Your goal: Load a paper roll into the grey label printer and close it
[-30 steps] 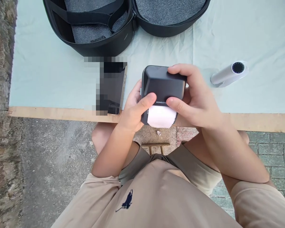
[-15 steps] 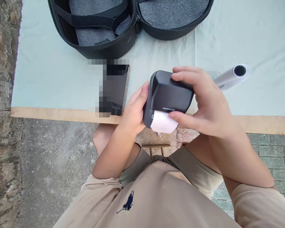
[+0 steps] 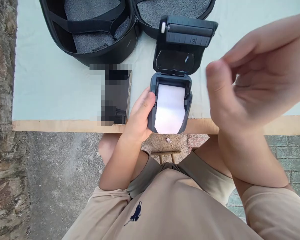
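Observation:
A small black label printer is held near the table's front edge by my left hand, its thumb on the printer's left side. Its lid stands raised on a hinge at the back, with a roller along the lid's far edge. White paper fills the open compartment and reaches the front lip. To the right of the printer, my right hand is raised and touches nothing I can see. Its thumb and forefinger come close together; the other fingers are curled and partly hidden.
An open black zip case with grey foam and a strap lies at the back. A dark phone, partly pixelated, rests left of the printer. The wooden table edge runs across the front, above my knees.
The printer's lid has swung up and back, baring the paper inside. My right hand has let go of it and moved up and right, now covering where the white cylinder was seen.

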`<state>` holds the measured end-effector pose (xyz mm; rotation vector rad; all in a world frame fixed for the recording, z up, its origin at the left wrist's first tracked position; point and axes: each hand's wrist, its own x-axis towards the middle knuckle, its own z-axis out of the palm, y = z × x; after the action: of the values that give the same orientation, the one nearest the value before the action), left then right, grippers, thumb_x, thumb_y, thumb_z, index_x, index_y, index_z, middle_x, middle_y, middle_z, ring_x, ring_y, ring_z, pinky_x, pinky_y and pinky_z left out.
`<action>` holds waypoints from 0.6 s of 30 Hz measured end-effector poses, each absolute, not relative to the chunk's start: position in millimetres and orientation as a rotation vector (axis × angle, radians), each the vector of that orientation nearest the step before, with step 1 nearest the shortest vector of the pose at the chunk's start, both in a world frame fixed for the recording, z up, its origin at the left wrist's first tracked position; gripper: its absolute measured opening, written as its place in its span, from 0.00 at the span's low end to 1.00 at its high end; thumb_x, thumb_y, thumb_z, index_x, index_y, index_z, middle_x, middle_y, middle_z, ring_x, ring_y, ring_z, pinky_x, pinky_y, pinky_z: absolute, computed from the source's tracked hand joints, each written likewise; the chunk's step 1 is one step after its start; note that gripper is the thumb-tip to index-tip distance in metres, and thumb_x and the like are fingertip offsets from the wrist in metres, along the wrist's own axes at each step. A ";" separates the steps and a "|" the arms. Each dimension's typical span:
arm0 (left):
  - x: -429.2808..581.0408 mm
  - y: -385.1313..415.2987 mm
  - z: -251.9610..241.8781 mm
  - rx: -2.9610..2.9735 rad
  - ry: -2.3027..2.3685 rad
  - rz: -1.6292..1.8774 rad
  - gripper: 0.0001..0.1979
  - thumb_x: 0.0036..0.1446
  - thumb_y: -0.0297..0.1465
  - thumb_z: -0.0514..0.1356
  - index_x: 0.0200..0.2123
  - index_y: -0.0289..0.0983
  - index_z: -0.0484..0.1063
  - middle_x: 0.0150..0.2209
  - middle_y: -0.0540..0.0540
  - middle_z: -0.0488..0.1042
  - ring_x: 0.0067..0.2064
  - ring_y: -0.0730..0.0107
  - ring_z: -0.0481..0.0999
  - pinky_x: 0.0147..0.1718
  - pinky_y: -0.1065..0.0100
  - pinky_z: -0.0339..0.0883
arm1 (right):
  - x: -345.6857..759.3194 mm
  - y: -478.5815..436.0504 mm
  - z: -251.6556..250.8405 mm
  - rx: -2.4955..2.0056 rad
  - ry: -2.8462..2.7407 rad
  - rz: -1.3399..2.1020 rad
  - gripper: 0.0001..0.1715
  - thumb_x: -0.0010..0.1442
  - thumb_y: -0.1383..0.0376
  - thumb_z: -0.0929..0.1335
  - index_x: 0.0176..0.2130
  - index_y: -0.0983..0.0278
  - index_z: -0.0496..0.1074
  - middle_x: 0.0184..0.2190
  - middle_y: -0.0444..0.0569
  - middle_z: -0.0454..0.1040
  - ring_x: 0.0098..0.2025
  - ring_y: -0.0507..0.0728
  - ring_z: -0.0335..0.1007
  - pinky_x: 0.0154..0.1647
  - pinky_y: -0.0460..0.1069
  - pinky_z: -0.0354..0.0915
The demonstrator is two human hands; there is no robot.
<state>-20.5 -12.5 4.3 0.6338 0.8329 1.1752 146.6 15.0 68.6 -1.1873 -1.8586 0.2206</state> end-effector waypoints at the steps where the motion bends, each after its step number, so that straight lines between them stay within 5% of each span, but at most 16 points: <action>1: -20.1 -12.2 4.2 0.618 0.833 1.184 0.15 0.61 0.44 0.60 0.43 0.41 0.74 0.45 0.46 0.79 0.59 0.56 0.75 0.51 0.63 0.76 | 147.4 16.8 66.6 -1.162 -1.976 0.195 0.02 0.63 0.64 0.67 0.36 0.59 0.69 0.30 0.43 0.74 0.29 0.51 0.69 0.29 0.50 0.62; 10: -19.0 -11.9 5.5 0.712 0.777 1.131 0.19 0.62 0.45 0.59 0.52 0.43 0.72 0.49 0.47 0.78 0.63 0.55 0.72 0.52 0.62 0.76 | 142.1 27.5 64.1 -1.661 -2.584 0.170 0.17 0.55 0.60 0.70 0.46 0.55 0.74 0.26 0.46 0.74 0.24 0.55 0.63 0.25 0.48 0.41; 14: -17.6 -13.3 4.5 0.677 0.809 1.169 0.19 0.61 0.45 0.60 0.51 0.43 0.73 0.50 0.48 0.78 0.64 0.54 0.70 0.54 0.61 0.75 | 150.4 19.3 76.0 -1.486 -2.453 0.341 0.17 0.52 0.63 0.71 0.45 0.56 0.74 0.24 0.43 0.71 0.22 0.51 0.57 0.25 0.49 0.48; 18: -18.7 -12.9 3.5 0.634 0.818 1.214 0.16 0.63 0.43 0.59 0.49 0.42 0.74 0.49 0.49 0.80 0.64 0.56 0.71 0.55 0.61 0.75 | 167.4 15.3 82.0 -1.270 -1.883 0.964 0.20 0.50 0.61 0.76 0.45 0.56 0.74 0.35 0.43 0.74 0.23 0.47 0.60 0.22 0.49 0.52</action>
<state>-18.7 -12.9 3.5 0.6338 0.8175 1.2142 167.4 15.3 82.0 -1.2702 -1.8832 0.9644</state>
